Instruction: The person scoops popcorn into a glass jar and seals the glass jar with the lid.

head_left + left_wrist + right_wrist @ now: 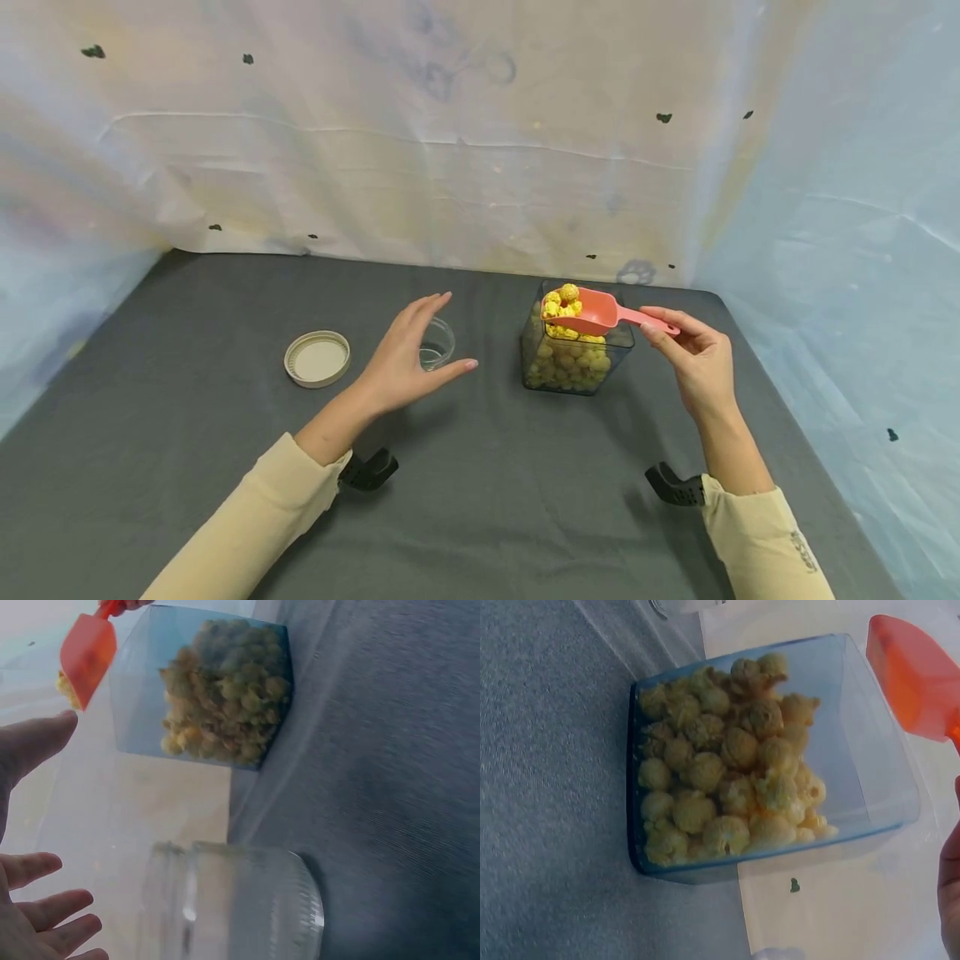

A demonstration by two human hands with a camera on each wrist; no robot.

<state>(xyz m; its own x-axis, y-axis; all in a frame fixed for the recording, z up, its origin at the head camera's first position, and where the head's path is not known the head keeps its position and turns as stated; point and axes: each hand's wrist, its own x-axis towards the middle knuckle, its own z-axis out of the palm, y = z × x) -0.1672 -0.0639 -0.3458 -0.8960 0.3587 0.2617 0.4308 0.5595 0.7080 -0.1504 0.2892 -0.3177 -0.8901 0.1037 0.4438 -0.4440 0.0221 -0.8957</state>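
My right hand (703, 360) pinches the handle of a pink scoop (597, 310), which carries several pieces of yellow popcorn (564, 302). The scoop is above a clear dark-tinted square container (531, 360), partly filled with more popcorn (727, 765). Over at the left, my left hand (401, 360) has its fingers and thumb spread apart beside a clear glass jar (437, 343). In the left wrist view, the jar (247, 907) stands uncapped next to the fingers, with a gap between them. The hand partly hides the jar in the head view.
A round cream-coloured lid (318, 358) lies on the dark grey tablecloth (480, 500), left of the jar. Light patterned curtains (450, 167) hang behind the table and at both sides.
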